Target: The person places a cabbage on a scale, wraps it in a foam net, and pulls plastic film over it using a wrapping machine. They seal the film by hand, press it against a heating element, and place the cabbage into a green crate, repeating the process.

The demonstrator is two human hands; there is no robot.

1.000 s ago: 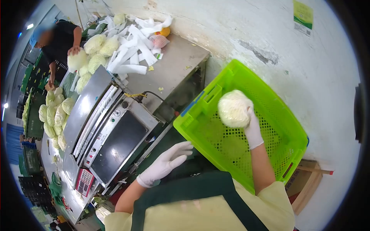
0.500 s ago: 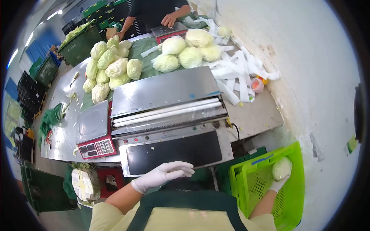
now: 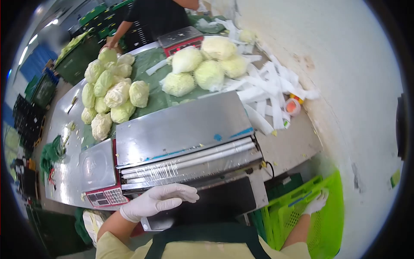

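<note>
White-gloved, our left hand (image 3: 157, 201) hangs open over the machine (image 3: 185, 131); our right hand (image 3: 317, 202), loosely open, reaches over the green crate (image 3: 333, 220).

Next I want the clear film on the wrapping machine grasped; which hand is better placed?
Probably the left hand: it is empty and close in front of the clear film, while the right hand is off to the side at the green crate.
</note>
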